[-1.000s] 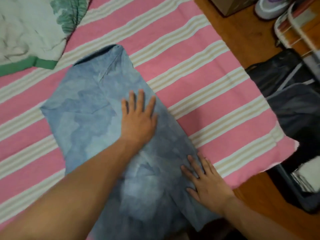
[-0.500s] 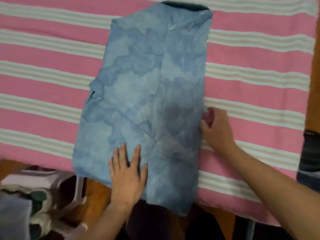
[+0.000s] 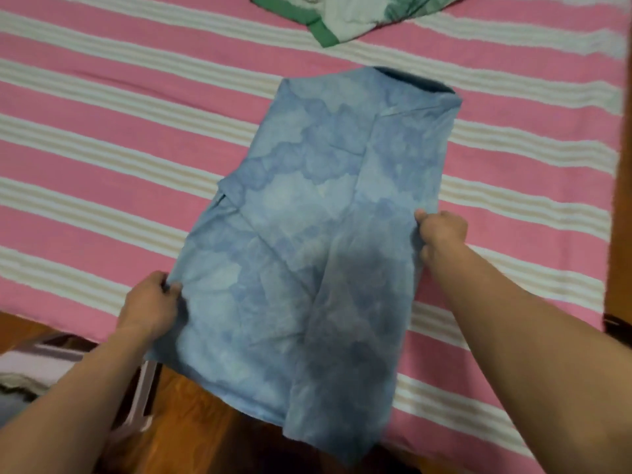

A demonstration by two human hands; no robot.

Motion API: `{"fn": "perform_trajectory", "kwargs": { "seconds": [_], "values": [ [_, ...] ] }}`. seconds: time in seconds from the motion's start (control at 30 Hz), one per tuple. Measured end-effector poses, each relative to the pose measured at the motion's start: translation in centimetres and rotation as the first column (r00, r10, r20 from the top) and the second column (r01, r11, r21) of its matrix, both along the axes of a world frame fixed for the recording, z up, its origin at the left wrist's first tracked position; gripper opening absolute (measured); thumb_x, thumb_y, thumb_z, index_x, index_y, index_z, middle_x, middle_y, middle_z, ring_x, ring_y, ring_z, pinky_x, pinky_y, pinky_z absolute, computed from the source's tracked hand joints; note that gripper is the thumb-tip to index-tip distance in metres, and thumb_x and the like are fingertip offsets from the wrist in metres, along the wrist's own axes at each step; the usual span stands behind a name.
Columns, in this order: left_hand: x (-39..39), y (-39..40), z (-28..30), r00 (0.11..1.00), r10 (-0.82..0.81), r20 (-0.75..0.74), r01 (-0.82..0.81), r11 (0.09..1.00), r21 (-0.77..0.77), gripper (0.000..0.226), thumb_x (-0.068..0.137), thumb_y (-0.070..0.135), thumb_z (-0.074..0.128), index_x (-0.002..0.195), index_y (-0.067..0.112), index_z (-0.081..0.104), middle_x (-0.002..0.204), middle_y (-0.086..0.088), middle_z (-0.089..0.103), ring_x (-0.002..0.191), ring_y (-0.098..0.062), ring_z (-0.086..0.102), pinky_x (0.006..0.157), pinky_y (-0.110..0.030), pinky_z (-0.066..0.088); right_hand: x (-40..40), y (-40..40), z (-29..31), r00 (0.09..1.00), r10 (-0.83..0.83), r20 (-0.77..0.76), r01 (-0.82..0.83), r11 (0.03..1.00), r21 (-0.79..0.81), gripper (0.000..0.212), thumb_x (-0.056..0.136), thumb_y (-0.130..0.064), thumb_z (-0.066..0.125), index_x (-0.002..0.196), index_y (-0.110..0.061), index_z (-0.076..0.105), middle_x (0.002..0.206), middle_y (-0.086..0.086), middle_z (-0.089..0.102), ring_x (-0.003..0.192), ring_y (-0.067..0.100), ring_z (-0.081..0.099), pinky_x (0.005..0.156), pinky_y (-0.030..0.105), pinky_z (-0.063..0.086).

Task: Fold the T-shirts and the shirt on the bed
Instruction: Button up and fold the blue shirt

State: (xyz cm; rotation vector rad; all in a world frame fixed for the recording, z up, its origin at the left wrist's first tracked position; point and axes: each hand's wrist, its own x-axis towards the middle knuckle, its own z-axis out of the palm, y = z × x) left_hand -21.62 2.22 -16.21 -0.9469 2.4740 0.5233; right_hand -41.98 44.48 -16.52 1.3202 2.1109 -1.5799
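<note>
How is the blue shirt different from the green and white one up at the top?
The blue shirt lies flat with its sides folded in; the green and white garment lies crumpled. Both hands grip the blue shirt; nothing touches the green and white garment. Both rest on the striped bedcover.

A blue mottled T-shirt (image 3: 307, 241), its sides folded in, lies lengthwise on a bed (image 3: 102, 138) covered in pink and cream stripes, its lower hem hanging past the bed's edge over a wooden floor (image 3: 191, 429). The left hand (image 3: 150, 307) pinches the shirt's left edge; the right hand (image 3: 441, 234) grips its right edge. A green-trimmed pale garment (image 3: 342, 15) lies beyond the collar.
</note>
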Motion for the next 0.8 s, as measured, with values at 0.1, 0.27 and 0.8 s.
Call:
{"fn": "perform_trajectory", "kwargs": {
  "seconds": [0.1, 0.27, 0.8],
  "values": [
    [-6.9, -0.9, 1.9, 0.99, -0.136, -0.048, 0.133, 0.989, -0.062, 0.017, 0.1, 0.018, 0.056, 0.086, 0.012, 0.051, 0.095, -0.025, 0.064, 0.095, -0.047, 0.061, 0.076, -0.046, 0.046, 2.9, 1.8, 1.3, 0.985, -0.172, 0.01, 0.172, 0.985, -0.028, 0.016, 0.084, -0.007, 0.075, 0.08, -0.012, 0.061, 0.087, 0.005, 0.069, 0.064, 0.014, 0.06, 0.069, 0.034, 0.054],
    [-23.9, 1.9, 2.9, 0.811, -0.545, -0.211, 0.434, 0.804, -0.407, 0.015, 0.095, 0.013, 0.054, 0.106, 0.007, 0.061, 0.111, -0.027, 0.058, 0.105, -0.048, 0.057, 0.088, -0.056, 0.047, 12.2, 3.5, 1.5, 0.863, -0.487, 0.136, 0.504, 0.849, -0.159, 0.008, 0.087, -0.006, 0.073, 0.089, -0.011, 0.066, 0.075, 0.007, 0.073, 0.056, 0.02, 0.065, 0.051, 0.035, 0.058],
    [7.4, 8.8, 0.1, 0.316, 0.867, 0.385, -0.785, 0.011, 0.619, 0.026, 0.097, 0.038, 0.065, 0.095, 0.012, 0.061, 0.081, -0.007, 0.054, 0.068, -0.02, 0.053, 0.066, -0.032, 0.058, 20.3, 6.1, 0.0, 0.728, -0.665, 0.165, 0.679, 0.666, -0.308, 0.035, 0.093, -0.01, 0.069, 0.127, -0.012, 0.064, 0.107, 0.006, 0.075, 0.082, 0.018, 0.073, 0.047, 0.03, 0.057]
  ]
}}
